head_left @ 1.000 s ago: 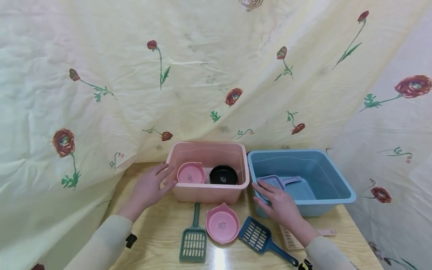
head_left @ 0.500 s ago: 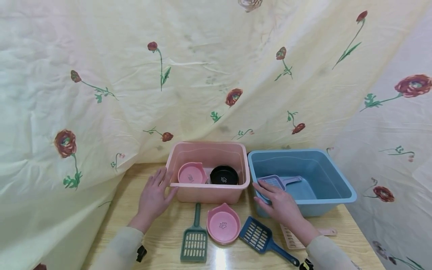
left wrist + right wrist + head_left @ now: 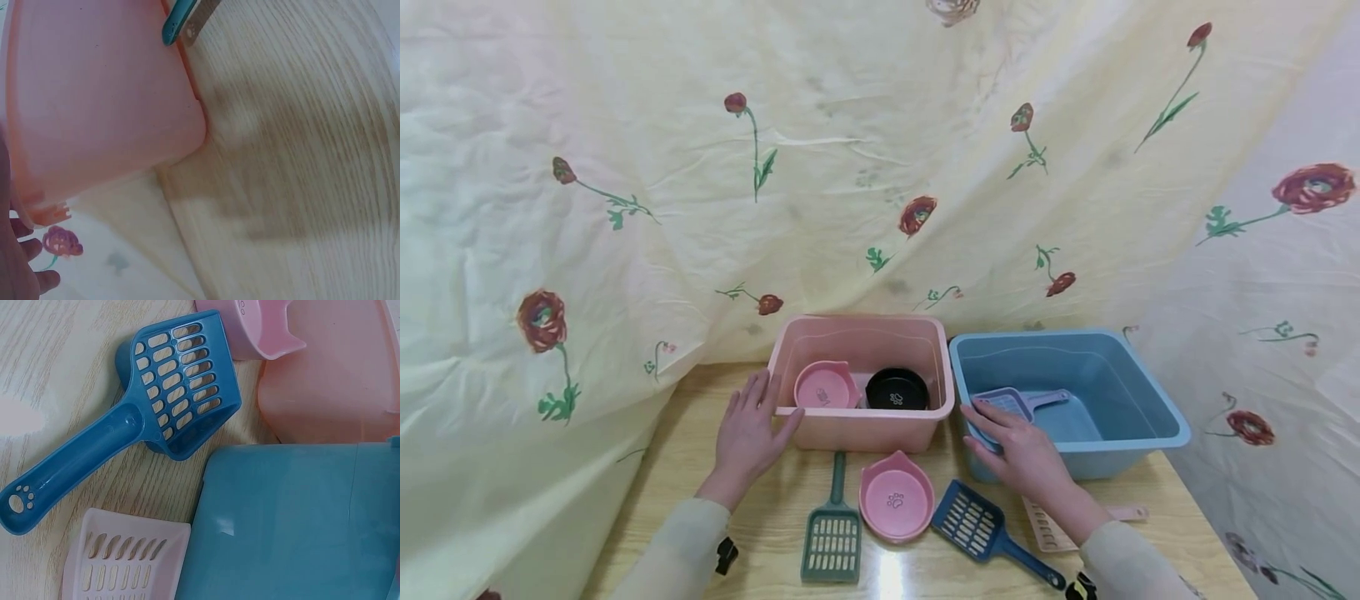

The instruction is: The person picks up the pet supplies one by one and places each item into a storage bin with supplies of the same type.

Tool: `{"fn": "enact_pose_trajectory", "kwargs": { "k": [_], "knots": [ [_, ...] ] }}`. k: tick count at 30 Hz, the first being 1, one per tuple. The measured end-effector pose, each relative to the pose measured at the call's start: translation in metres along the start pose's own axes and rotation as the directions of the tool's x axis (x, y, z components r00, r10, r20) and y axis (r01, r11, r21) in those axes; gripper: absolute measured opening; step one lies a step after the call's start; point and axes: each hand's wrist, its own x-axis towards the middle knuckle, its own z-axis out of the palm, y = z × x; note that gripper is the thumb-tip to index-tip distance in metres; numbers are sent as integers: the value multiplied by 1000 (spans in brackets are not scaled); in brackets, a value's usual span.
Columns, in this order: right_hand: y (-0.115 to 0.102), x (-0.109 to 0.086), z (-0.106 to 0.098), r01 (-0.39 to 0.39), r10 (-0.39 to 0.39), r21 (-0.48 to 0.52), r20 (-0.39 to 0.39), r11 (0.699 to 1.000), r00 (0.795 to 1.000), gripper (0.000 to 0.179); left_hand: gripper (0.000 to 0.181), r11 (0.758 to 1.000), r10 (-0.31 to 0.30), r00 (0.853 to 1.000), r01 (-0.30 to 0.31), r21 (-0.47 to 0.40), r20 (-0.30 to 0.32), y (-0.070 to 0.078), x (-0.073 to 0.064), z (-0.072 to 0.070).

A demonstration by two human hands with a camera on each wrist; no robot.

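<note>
My left hand (image 3: 747, 446) touches the left front corner of a pink bin (image 3: 865, 432), fingers extended along its side and thumb at the front rim. In the left wrist view, that hand's fingers (image 3: 28, 250) show beside the bin's corner. A pink cat-eared bowl (image 3: 826, 385) and a black bowl (image 3: 897, 390) lie inside this bin. My right hand (image 3: 1026, 458) rests over the left front corner of a blue bin (image 3: 1120, 450), fingers fairly straight. A purple litter scoop (image 3: 1048, 400) lies inside the blue bin, partly hidden by the fingers.
Before the bins on the wooden table lie a green litter scoop (image 3: 831, 542), a pink cat-eared bowl (image 3: 896, 504), a blue litter scoop (image 3: 178, 381) and a pale pink litter scoop (image 3: 125, 550), partly under the right forearm. A floral curtain (image 3: 850, 183) hangs behind.
My left hand has shifted a little right and toward me along the pink bin's corner, its fingers now pointing more forward. The right hand and both bins have stayed put.
</note>
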Motion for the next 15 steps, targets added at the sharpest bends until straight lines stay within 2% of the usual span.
{"fn": "enact_pose_trajectory", "kwargs": {
  "k": [2, 4, 6, 7, 9, 12, 15],
  "knots": [
    [-1, 1, 0, -5, 5, -1, 8, 1000, 1000, 58, 80, 1000, 10, 1000, -10, -4, -18, 0, -2, 1],
    [-1, 1, -1, -10, 10, 1, 14, 1000, 1000, 58, 75, 999, 50, 996, -51, -12, -78, 0, -4, 3],
    [-2, 1, -1, -12, 12, 2, 17, 1000, 1000, 58, 69, 993, 117, 979, -121, -9, -169, -2, -7, 6],
    [-2, 1, -1, -14, 14, 2, 18, 1000, 1000, 58, 66, 987, 156, 962, -161, -7, -222, -3, -8, 7],
    [-3, 1, -2, -15, 15, 0, 19, 1000, 1000, 58, 60, 972, 228, 920, -236, 13, -320, -5, -9, 11],
    [-3, 1, -2, -6, 6, -6, 11, 1000, 1000, 58, 60, 952, 294, 863, -301, 48, -412, -9, -10, 16],
    [-2, 0, -1, 8, -8, -13, -7, 1000, 1000, 58, 62, 942, 322, 832, -331, 62, -451, -10, -9, 19]
  ]
}}
